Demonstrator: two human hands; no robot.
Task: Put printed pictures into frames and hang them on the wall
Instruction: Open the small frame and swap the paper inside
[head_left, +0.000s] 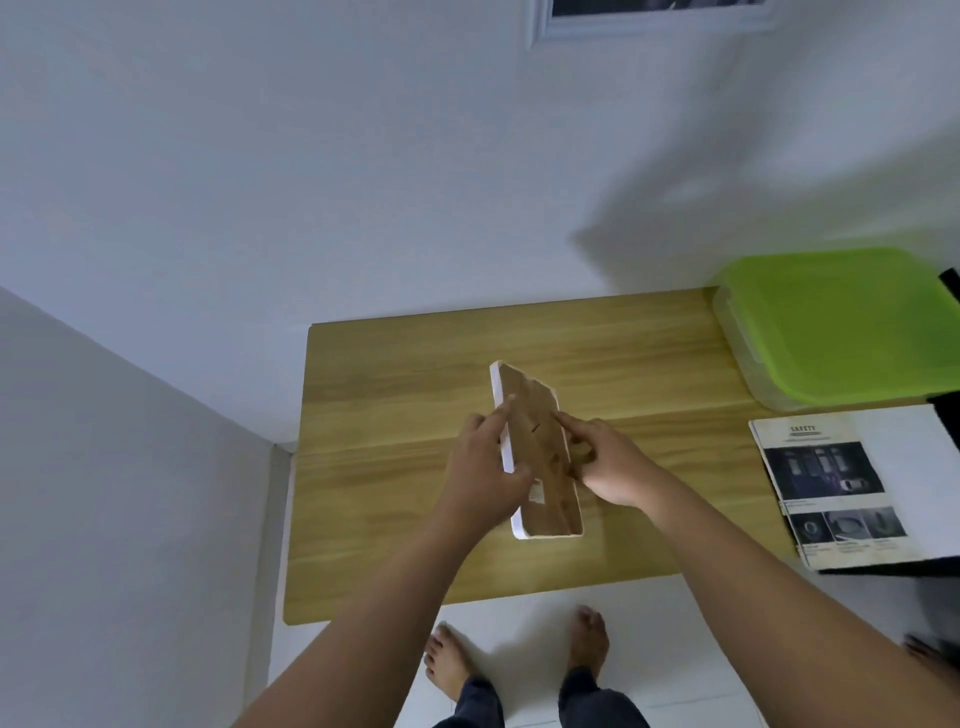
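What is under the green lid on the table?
A clear plastic box sits under the green lid. The lid hides what is inside it.

Bare table (384, 395) lies open to the left of and beyond the tilted frame (535, 426) at centre. On the right, a box (841, 322) fills the far corner and a sheet (831, 483) the near side. A wall (363, 182) closes off the far side.

forearms (374, 587) — bare | trousers (478, 701) — dark blue | feet (445, 659) bare
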